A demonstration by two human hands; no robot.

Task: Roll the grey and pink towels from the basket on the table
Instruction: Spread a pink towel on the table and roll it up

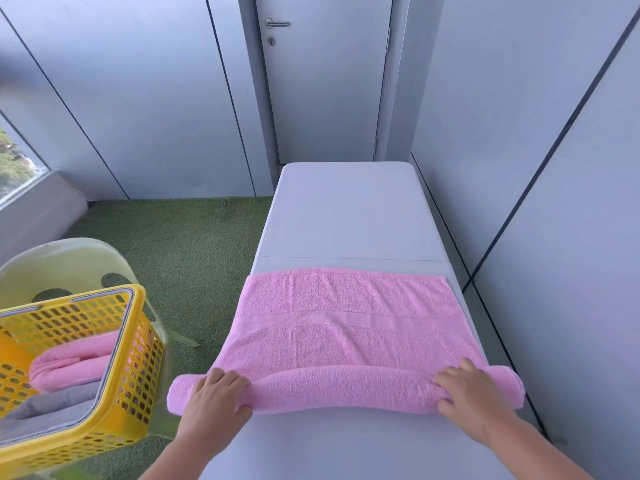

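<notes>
Two hands at work on one pink towel (346, 327), spread crosswise over the near half of a long white folding surface (346, 209). Near edge of that towel already wound into a thick roll (346, 391), parallel to the near end of the surface, its two ends reaching to or slightly past the long edges. Far part flat, far hem close to the seam across the middle of the surface.

Left hand (214, 393) set on the roll close to its left end, fingers (227, 377) curled over the top, thumb tucked low at the near side, gripping the terry. Right hand (471, 393) placed likewise close to the right end, fingers (455, 374) bent over the roll, thumb low against its near face, gripping too. Both forearms bare, entering from the bottom edge.

Left of the surface and apart from it, a yellow perforated basket (138, 358) resting on a pale plastic chair (69, 258). Inside, a second pink towel (69, 365) folded on top of a grey towel (55, 405).

Underfoot, green artificial grass (194, 258). Beyond the far end, a shut grey door (325, 98) with a lever handle (277, 24), and grey wall panels on either side. At far left, a strip of window (17, 168).
</notes>
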